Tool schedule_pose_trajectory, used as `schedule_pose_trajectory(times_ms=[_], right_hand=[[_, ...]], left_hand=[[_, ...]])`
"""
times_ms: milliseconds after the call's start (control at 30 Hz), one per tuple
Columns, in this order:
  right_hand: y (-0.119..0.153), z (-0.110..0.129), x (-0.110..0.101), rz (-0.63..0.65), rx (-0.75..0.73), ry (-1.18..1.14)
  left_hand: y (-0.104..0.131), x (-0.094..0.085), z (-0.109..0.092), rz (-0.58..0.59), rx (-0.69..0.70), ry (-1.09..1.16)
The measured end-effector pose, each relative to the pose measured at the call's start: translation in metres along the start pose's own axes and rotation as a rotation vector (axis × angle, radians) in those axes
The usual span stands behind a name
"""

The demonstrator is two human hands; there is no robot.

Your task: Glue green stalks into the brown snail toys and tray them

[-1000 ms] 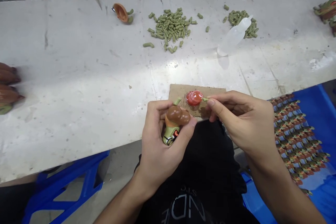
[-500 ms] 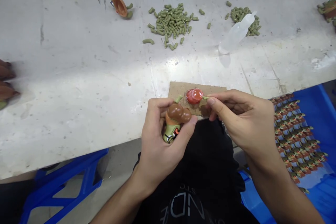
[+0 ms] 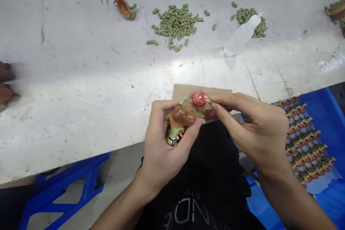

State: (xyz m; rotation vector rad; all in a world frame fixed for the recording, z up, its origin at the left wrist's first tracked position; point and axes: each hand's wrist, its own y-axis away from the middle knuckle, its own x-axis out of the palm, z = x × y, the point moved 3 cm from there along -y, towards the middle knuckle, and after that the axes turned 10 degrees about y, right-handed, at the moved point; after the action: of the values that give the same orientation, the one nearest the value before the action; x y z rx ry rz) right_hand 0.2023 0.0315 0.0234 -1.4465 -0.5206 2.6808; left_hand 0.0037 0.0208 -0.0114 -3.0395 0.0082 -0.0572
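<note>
My left hand (image 3: pixel 169 143) is wrapped round a small figure (image 3: pixel 176 124) with a brown rounded top, a green face and an open mouth. A short green piece (image 3: pixel 183 101) sticks up at the figure's upper end. Between thumb and forefinger, my right hand (image 3: pixel 250 125) pinches a small green piece (image 3: pixel 208 101), its tip at the right edge of a glossy red blob (image 3: pixel 198 99). The blob lies on a cardboard piece (image 3: pixel 215 91) at the table's near edge.
Two piles of green pieces (image 3: pixel 178 21) (image 3: pixel 245 15) lie farther back, a translucent bottle (image 3: pixel 242 36) against the right one. An orange-brown part (image 3: pixel 122 6) sits back left. Brown figures (image 3: pixel 7 93) are far left. A blue crate (image 3: pixel 332 122) holds rows of figures, lower right.
My right hand has turned slightly and its knuckles have shifted right, while the green piece's tip has moved a little left to the red blob's edge. My left hand has barely moved.
</note>
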Motion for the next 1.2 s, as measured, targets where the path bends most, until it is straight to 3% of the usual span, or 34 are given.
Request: schedule_pose_trajectory(times_ms=[300,633,1200], right_hand=[[0.0009,0.0032,-0.0013,0.018,-0.08,0.091],[0.0012,0.0021,-0.0004,0.063,-0.021,0.013],[0.0017,0.0002,0.0035,0.017,0.01,-0.043]], left_hand=[[0.0008,0.0007,0.0014,-0.008,-0.015,0.002],[0.0016,0.0017,0.0006,-0.01,-0.024,0.011],[0.0017,0.0017,0.0025,-0.018,-0.036,0.005]])
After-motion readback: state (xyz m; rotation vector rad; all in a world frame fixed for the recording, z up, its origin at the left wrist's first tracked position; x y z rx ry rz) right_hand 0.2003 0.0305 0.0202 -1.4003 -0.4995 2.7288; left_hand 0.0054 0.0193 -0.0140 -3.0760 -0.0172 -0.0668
